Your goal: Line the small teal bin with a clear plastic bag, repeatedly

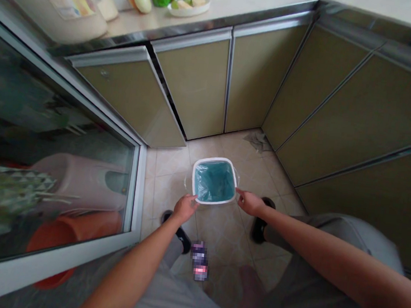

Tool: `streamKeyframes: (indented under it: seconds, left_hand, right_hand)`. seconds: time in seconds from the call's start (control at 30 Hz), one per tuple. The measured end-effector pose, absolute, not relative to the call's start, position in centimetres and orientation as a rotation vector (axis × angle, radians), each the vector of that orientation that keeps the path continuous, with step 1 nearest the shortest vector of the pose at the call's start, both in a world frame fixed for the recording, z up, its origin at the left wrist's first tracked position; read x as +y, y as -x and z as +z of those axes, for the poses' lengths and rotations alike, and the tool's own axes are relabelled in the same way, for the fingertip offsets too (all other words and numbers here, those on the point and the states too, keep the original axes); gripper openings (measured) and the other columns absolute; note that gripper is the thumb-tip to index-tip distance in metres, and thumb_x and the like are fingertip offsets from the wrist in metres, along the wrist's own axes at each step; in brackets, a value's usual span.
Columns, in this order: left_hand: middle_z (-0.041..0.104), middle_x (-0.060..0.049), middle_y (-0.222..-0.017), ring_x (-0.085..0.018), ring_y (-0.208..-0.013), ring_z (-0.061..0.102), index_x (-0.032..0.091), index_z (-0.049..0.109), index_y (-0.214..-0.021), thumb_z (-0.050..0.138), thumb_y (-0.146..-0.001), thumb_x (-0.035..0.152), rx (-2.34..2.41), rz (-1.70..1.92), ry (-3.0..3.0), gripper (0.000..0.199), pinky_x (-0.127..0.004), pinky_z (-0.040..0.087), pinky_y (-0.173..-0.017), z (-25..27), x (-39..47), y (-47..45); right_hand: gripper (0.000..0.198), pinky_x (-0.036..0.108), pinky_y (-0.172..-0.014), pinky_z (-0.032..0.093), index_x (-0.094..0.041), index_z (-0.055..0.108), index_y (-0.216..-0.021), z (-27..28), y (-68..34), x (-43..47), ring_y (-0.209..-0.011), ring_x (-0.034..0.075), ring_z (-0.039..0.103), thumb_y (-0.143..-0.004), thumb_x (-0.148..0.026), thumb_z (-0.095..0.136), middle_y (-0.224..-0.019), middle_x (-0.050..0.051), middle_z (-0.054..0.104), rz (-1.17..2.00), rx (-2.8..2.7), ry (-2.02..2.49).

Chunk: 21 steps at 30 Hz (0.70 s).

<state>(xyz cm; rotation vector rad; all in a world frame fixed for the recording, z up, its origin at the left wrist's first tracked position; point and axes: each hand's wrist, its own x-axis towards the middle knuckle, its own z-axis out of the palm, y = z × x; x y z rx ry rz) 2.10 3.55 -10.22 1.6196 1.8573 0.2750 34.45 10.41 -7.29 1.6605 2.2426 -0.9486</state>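
Note:
A small trash bin (232, 183) with a white squarish rim stands in front of me, seen from above. Inside it is a blue-green plastic bag (214, 181), its film spread over the walls. My left hand (185, 208) pinches the rim at the near left corner. On the right side, my right hand (250, 202) has its fingers closed at the rim's edge. Thin clear loops, which look like the bin's handle, stick out at both sides.
Cabinet doors (193, 85) line the back and right; one at left is ajar. A grey cloth-like scrap (257, 141) lies in the corner. A glass sliding door (139, 186) stands at left. Between my feet is a pixelated patch (199, 261). A plate of food (189, 10) sits on the counter.

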Motion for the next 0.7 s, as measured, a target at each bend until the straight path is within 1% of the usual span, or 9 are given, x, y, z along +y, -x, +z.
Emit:
streamKeyframes:
  seconds: [0.1,0.2,0.27,0.3,0.37,0.47,0.53,0.6,0.7]
  left_hand:
    - [0.075,-0.007,-0.115,-0.018,-0.099,0.071,0.021,0.074,-0.126,0.063,-0.092,0.032,1.853,0.212,-1.638,0.037,-0.027,0.051,-0.091,-9.5,3.5,-2.5]
    - [0.077,-0.005,-0.111,-0.018,-0.100,0.070,0.025,0.078,-0.117,0.059,-0.096,0.037,1.762,0.130,-1.655,0.031,-0.027,0.050,-0.090,-8.4,3.9,-2.6]
    - [0.078,-0.003,-0.106,-0.018,-0.098,0.070,0.027,0.078,-0.113,0.058,-0.096,0.040,1.772,0.103,-1.670,0.029,-0.026,0.049,-0.087,-7.7,4.4,-2.6]
    - [0.077,-0.003,-0.103,-0.018,-0.097,0.069,0.028,0.076,-0.116,0.059,-0.096,0.041,1.812,0.108,-1.676,0.030,-0.026,0.048,-0.085,-7.5,4.7,-2.5]
    - [0.075,-0.003,-0.105,-0.019,-0.097,0.068,0.029,0.066,-0.134,0.064,-0.092,0.043,1.895,0.127,-1.665,0.044,-0.026,0.047,-0.083,-7.3,5.4,-2.2]
    - [0.071,-0.007,-0.114,-0.021,-0.099,0.067,0.028,0.039,-0.158,0.073,-0.084,0.049,1.892,0.110,-1.604,0.084,-0.028,0.047,-0.080,-7.7,6.2,-1.6]
    - [0.070,-0.008,-0.117,-0.023,-0.100,0.067,0.029,0.031,-0.161,0.075,-0.081,0.052,1.857,0.091,-1.555,0.094,-0.029,0.047,-0.079,-8.2,6.4,-1.2]
    - [0.068,-0.008,-0.119,-0.023,-0.101,0.067,0.031,0.028,-0.163,0.077,-0.079,0.054,1.846,0.115,-1.501,0.099,-0.029,0.047,-0.080,-8.7,6.4,-0.8]
    - [0.066,-0.009,-0.124,-0.022,-0.102,0.066,0.031,0.023,-0.165,0.079,-0.076,0.056,1.829,0.205,-1.434,0.109,-0.030,0.048,-0.084,-9.4,6.1,-0.3]
  right_hand:
    - [0.067,0.036,-0.085,0.051,-0.021,0.042,-0.160,-6.4,-34.4,10.5,-0.108,0.030,0.070,-0.093,-0.028,0.047,-0.126,0.017,0.071,-0.828,2.225,-1.578]
    - [0.064,0.039,-0.085,0.051,-0.021,0.042,-0.159,-5.6,-34.3,11.0,-0.109,0.032,0.070,-0.096,-0.030,0.044,-0.129,0.019,0.069,-0.734,2.211,-1.571]
    - [0.059,0.040,-0.086,0.051,-0.022,0.048,-0.155,-5.2,-34.1,11.4,-0.108,0.032,0.070,-0.097,-0.031,0.044,-0.127,0.018,0.069,-0.702,2.206,-1.603]
    - [0.054,0.040,-0.086,0.051,-0.022,0.054,-0.150,-5.1,-33.9,11.6,-0.107,0.031,0.070,-0.098,-0.032,0.044,-0.126,0.018,0.069,-0.691,2.217,-1.623]
    - [0.043,0.039,-0.089,0.051,-0.022,0.067,-0.134,-4.9,-33.4,11.9,-0.109,0.031,0.068,-0.099,-0.032,0.044,-0.123,0.017,0.069,-0.670,2.294,-1.649]
    - [0.034,0.038,-0.096,0.049,-0.023,0.073,-0.120,-5.4,-32.1,12.5,-0.117,0.030,0.063,-0.100,-0.032,0.047,-0.124,0.015,0.068,-0.703,2.509,-1.553]
    - [0.033,0.036,-0.103,0.046,-0.024,0.071,-0.125,-6.4,-30.7,13.2,-0.122,0.028,0.060,-0.099,-0.032,0.051,-0.127,0.013,0.066,-0.775,2.602,-1.444]
    - [0.039,0.036,-0.108,0.043,-0.023,0.067,-0.133,-8.2,-29.0,14.2,-0.126,0.028,0.056,-0.097,-0.033,0.057,-0.134,0.012,0.062,-0.848,2.605,-1.383]
    - [0.064,0.039,-0.113,0.040,-0.020,0.054,-0.150,-12.0,-25.8,15.9,-0.136,0.032,0.049,-0.090,-0.037,0.067,-0.149,0.015,0.052,-0.930,2.486,-1.376]
